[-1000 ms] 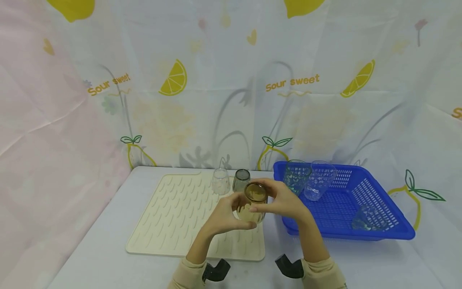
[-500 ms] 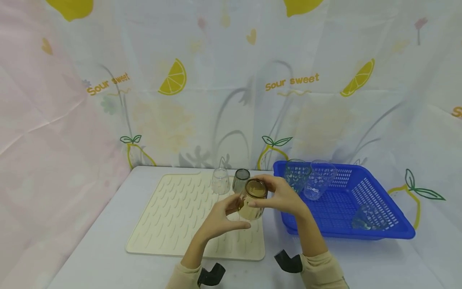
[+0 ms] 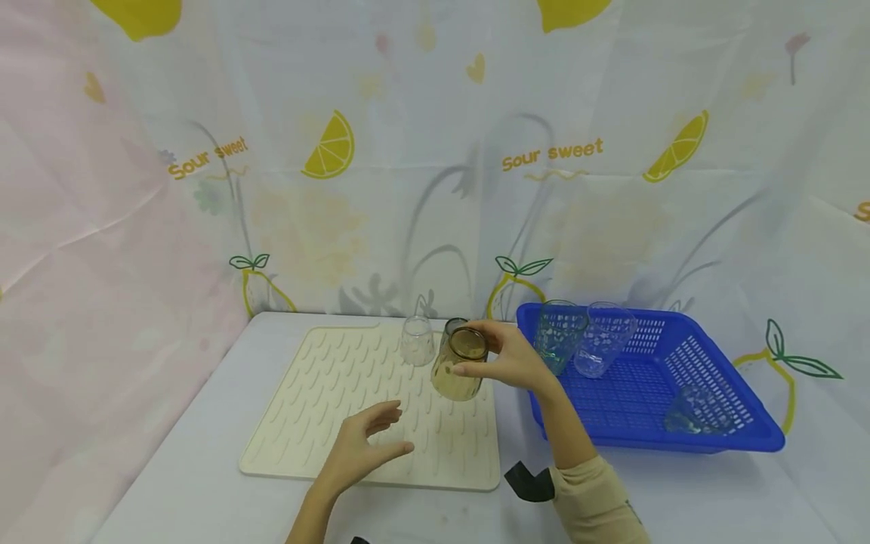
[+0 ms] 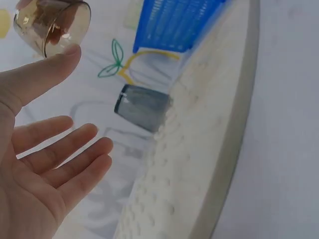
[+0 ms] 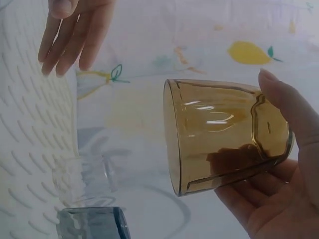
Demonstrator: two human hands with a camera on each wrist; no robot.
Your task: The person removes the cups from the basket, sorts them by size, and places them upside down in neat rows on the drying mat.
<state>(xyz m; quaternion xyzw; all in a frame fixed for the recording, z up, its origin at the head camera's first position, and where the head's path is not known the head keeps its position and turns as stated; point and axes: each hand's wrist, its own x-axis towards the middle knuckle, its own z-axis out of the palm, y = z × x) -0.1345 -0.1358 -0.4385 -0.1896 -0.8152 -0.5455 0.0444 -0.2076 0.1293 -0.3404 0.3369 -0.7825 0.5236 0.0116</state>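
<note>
My right hand [image 3: 510, 359] grips an amber drinking glass [image 3: 458, 374] near its base, mouth down and slightly tilted, above the cream ridged drying mat [image 3: 319, 415]. In the right wrist view the thumb lies on one side of the amber glass [image 5: 224, 132] and fingers on the other. My left hand [image 3: 360, 446] is apart from it, over the mat's front part, with loosely spread fingers and nothing in them. Upside down at the mat's back stand a clear glass [image 3: 417, 344] and a grey glass [image 4: 142, 107]; the amber glass partly hides the grey one in the head view.
To the right stands a blue plastic basket [image 3: 628, 412]. Inside it, a greenish glass [image 3: 559, 340] and a clear glass [image 3: 603, 344] lean at the left back; another glass [image 3: 696, 412] lies at the right. A patterned cloth [image 3: 421, 211] hangs behind the table.
My left hand has let go of the amber glass and drawn back to the lower left. The right hand has carried the glass slightly leftward and up in the head view.
</note>
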